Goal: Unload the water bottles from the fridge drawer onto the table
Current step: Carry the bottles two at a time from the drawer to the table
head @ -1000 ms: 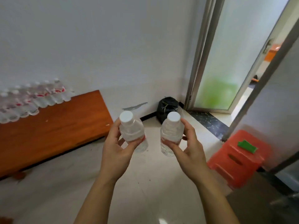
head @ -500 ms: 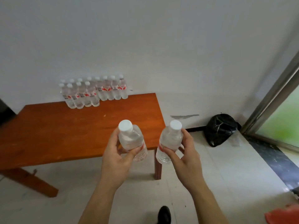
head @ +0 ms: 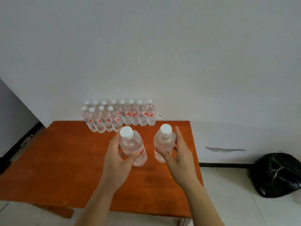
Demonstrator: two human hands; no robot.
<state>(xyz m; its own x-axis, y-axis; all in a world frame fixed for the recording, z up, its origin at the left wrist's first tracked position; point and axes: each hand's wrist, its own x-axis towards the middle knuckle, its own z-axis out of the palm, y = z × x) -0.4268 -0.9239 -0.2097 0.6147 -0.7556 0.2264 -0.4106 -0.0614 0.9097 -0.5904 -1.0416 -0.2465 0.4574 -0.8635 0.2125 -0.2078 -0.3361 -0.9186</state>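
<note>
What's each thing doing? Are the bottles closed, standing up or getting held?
Left bottle: capped, gripped by the left hand over the table.
Right bottle: capped, gripped by the right hand over the table.
Back bottles: capped, standing upright on the table.
Black bag: on the floor, looks tied shut.

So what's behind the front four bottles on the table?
The back row of bottles, against the wall. Those directly behind show mostly caps; their bodies are covered by the front four.
</note>
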